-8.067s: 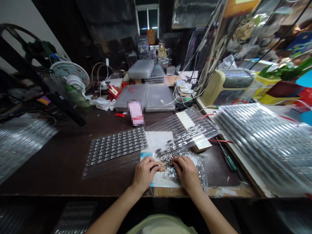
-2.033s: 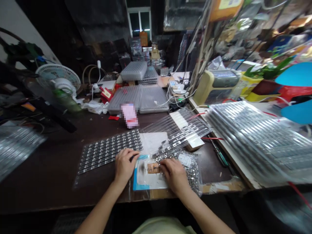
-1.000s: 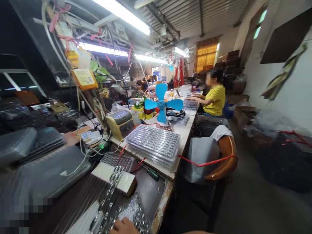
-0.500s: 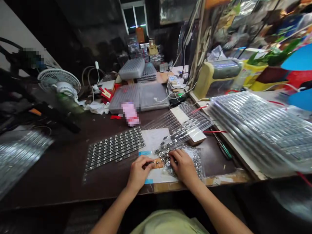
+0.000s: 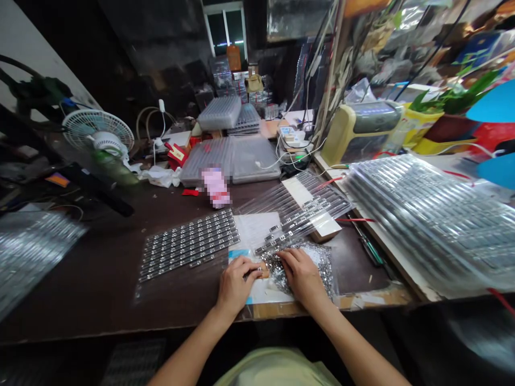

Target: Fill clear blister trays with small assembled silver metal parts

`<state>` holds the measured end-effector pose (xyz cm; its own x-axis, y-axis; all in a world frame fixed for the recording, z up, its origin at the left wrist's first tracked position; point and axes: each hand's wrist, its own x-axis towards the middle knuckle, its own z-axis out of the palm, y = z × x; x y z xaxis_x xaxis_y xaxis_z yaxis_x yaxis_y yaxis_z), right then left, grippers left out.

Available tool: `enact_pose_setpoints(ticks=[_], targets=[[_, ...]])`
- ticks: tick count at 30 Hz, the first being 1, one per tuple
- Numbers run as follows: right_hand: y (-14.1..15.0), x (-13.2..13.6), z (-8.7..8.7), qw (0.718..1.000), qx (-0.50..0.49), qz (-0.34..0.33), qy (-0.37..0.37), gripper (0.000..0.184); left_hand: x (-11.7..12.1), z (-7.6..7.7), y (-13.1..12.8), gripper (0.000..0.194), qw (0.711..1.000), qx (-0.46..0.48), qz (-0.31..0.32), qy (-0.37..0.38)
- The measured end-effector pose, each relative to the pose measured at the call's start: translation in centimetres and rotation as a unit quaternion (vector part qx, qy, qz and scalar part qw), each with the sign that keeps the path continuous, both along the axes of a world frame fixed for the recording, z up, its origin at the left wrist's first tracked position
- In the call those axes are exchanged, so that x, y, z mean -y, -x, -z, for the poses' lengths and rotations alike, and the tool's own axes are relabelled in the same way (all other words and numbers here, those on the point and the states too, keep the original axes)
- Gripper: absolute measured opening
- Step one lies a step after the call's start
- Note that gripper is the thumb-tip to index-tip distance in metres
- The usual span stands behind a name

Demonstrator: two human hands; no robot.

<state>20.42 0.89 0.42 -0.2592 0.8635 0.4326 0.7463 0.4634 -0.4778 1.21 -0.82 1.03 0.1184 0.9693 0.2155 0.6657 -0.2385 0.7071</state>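
Note:
My left hand (image 5: 237, 283) is closed in a pinch on a small metal part (image 5: 259, 269), over a small orange-brown block (image 5: 264, 272). My right hand (image 5: 301, 272) rests at a bag-like sheet heaped with tiny shiny metal pieces (image 5: 322, 262). Its thumb and forefinger are bent together at the heap's left side; what they hold, if anything, is too small to make out. Left of my hands lies a clear tray filled with rows of dark and silver parts (image 5: 189, 238). Beyond them, a ribbed clear tray (image 5: 261, 201) holds several more such parts.
A tall stack of clear ribbed trays (image 5: 434, 214) stands at the right, beside a green-handled screwdriver (image 5: 372, 251). More trays (image 5: 24, 252) lie at far left. A white fan (image 5: 98, 131), a pink pixelated item (image 5: 216, 186) and closed plastic cases (image 5: 255, 159) sit farther back.
My left hand has moved slightly right, its fingertips now over the orange-brown block and covering more of it. My right fingertips have shifted slightly left at the heap.

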Motion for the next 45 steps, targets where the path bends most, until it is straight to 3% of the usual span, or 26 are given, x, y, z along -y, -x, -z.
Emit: enact_pose_setpoints(ticks=[5,11,15,24,29,36,45], targets=[[0.5,0.2,-0.5,0.999,-0.008,0.021,0.028,0.011,0.0,0.3,0.1,0.011,1.0,0.02,0.005,-0.004],[3.3,0.5,-1.0,0.998,0.012,-0.017,0.056,0.004,-0.6,0.8,0.9,0.01,0.987,0.136,-0.082,-0.02],[4.3,0.6,-0.9,0.998,0.041,-0.019,0.047,0.007,-0.8,0.8,1.0,0.011,0.985,0.153,-0.083,-0.008],[0.3,0.0,-0.7,0.989,0.146,-0.015,0.003,0.018,-0.8,0.8,1.1,0.015,0.985,0.15,-0.078,0.015],[-0.5,0.0,-0.2,0.988,0.155,-0.011,0.013,0.004,-1.5,0.3,1.0,0.013,0.985,0.15,-0.077,0.026],[-0.1,-0.1,0.5,0.999,0.042,0.018,-0.017,0.017,-1.1,-0.5,-1.0,0.012,0.998,0.065,0.01,-0.004],[-0.4,0.1,0.6,0.999,0.029,0.015,-0.016,0.021,-0.7,0.4,-1.6,0.011,0.999,0.016,0.041,-0.032]])
